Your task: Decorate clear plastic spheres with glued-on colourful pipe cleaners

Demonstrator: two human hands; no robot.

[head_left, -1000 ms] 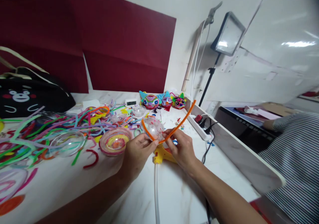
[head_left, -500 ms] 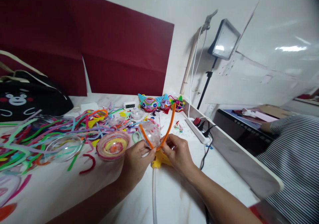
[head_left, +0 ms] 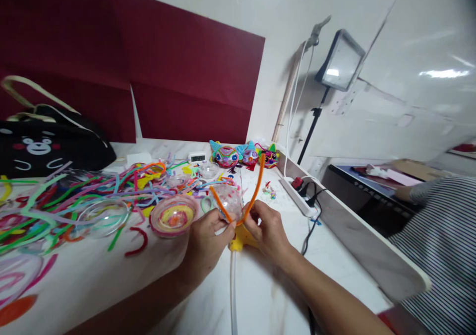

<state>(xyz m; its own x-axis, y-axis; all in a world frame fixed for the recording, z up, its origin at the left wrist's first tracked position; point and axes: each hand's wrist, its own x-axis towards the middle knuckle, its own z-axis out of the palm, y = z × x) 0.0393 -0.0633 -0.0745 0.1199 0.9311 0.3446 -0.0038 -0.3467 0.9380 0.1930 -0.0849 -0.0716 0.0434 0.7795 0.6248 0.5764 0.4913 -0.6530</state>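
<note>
An orange pipe cleaner [head_left: 256, 192] is bent into a wide U, both ends pointing up. My left hand [head_left: 210, 235] pinches it near the bottom of the bend. On the other side of the bend, my right hand [head_left: 268, 226] grips it between thumb and fingers. Just behind the bend sits a clear plastic dome [head_left: 227, 200] with pinkish specks; whether the pipe cleaner touches it I cannot tell. Under my hands lies a yellow glue gun [head_left: 241, 239], partly hidden, with a pale cord running toward me.
Left of my hands are a dome lined with coloured rings [head_left: 174, 217], a clear dome [head_left: 104, 217] and heaped pipe cleaners [head_left: 80, 196]. Decorated animal heads [head_left: 226, 155] stand at the back. A power strip [head_left: 299, 196] lies along the right-hand board [head_left: 357, 235]. A person in a striped top [head_left: 446, 235] is beyond.
The whole view has shifted slightly, so things appear a little farther right. Both hands keep the same hold on the orange pipe cleaner.
</note>
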